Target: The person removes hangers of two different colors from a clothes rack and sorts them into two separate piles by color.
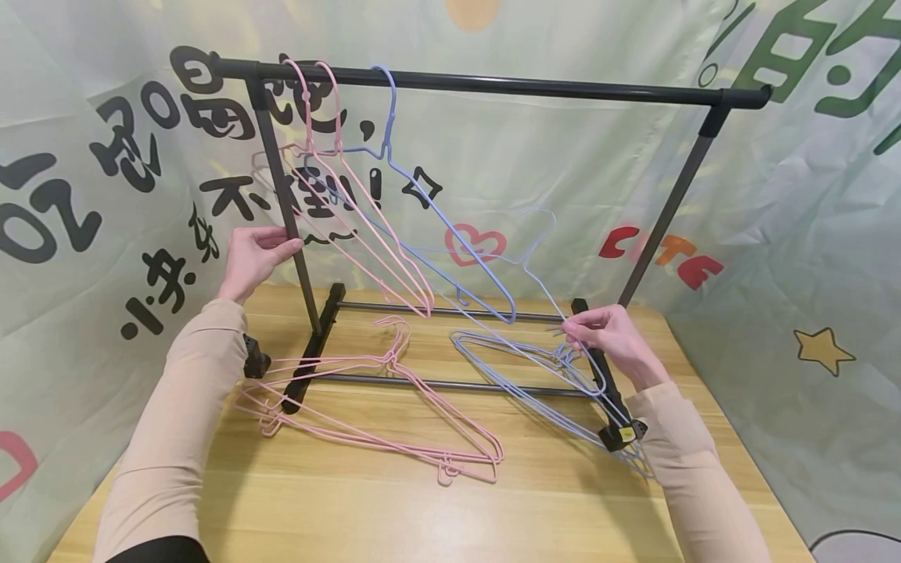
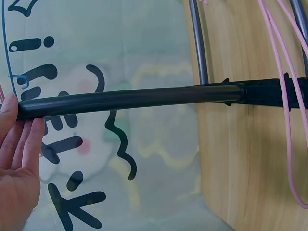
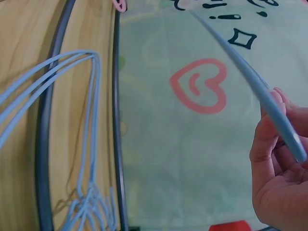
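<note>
Blue hanger (image 3: 252, 83) is pinched in the right hand (image 1: 614, 338), forearm (image 1: 693, 461) slanting inward.

free rail (image 1: 563, 86) rightward, hangers (image 1: 369, 199) blocking left

Left grip (image 1: 250, 258), right grip (image 1: 619, 341) well apart

The rack (image 1: 663, 223) is standing on the table (image 1: 549, 516), with a curtain (image 1: 394, 31) hanging behind it. Two hangers (image 1: 306, 102) are hanging near the left end of the top bar (image 1: 535, 84); a third hanger (image 1: 391, 117) is hanging to their right. The left pile (image 1: 392, 361) is extending in front of the front crossbar (image 1: 436, 384); the right pile (image 1: 565, 357) is lying across it. The left hand (image 1: 253, 258) is gripping the left upright (image 1: 274, 160). The right hand (image 1: 615, 336) is holding another hanger (image 3: 250, 79) near the right pile.
</note>
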`<move>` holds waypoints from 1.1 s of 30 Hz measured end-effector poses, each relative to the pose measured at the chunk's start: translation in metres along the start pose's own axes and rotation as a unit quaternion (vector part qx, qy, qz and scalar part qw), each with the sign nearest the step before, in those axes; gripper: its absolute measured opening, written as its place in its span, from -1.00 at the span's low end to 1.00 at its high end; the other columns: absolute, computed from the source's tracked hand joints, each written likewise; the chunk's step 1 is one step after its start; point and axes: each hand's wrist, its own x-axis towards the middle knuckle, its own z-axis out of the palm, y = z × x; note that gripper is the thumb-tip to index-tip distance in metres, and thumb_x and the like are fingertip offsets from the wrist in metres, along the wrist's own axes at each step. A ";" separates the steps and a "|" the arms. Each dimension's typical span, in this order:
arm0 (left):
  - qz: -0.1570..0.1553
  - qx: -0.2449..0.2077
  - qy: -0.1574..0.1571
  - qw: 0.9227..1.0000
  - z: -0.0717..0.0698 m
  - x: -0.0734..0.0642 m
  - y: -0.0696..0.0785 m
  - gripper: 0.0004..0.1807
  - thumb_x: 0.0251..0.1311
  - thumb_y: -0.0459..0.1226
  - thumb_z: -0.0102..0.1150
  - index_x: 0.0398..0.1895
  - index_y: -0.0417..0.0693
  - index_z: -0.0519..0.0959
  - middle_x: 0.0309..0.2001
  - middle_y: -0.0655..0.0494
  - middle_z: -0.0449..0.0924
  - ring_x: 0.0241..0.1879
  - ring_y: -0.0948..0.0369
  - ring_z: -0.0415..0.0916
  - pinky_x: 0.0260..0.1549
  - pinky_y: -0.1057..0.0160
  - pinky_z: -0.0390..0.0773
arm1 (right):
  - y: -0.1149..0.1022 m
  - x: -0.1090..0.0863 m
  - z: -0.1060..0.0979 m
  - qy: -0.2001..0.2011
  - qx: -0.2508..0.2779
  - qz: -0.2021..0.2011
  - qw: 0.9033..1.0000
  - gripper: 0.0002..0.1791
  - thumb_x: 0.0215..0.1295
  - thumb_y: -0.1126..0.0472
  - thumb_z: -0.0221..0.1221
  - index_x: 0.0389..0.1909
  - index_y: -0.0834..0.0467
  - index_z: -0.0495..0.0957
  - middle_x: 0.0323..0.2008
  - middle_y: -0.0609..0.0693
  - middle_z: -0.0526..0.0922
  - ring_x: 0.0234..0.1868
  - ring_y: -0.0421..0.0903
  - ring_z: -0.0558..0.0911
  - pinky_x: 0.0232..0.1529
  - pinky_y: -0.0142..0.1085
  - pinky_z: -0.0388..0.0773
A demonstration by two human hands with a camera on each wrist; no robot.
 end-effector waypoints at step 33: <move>-0.003 0.008 0.002 1.000 0.000 0.000 0.001 -0.50 0.25 -0.20 0.37 0.12 -0.40 0.60 -0.40 0.61 0.67 -0.41 0.69 0.57 -0.27 0.66 0.52 | 0.078 -0.045 -0.030 -0.063 0.001 0.097 0.993 -0.81 0.47 0.36 0.09 -0.20 0.33 0.67 -0.48 -0.14 0.69 -0.50 -0.34 0.61 -0.48 -0.45 0.57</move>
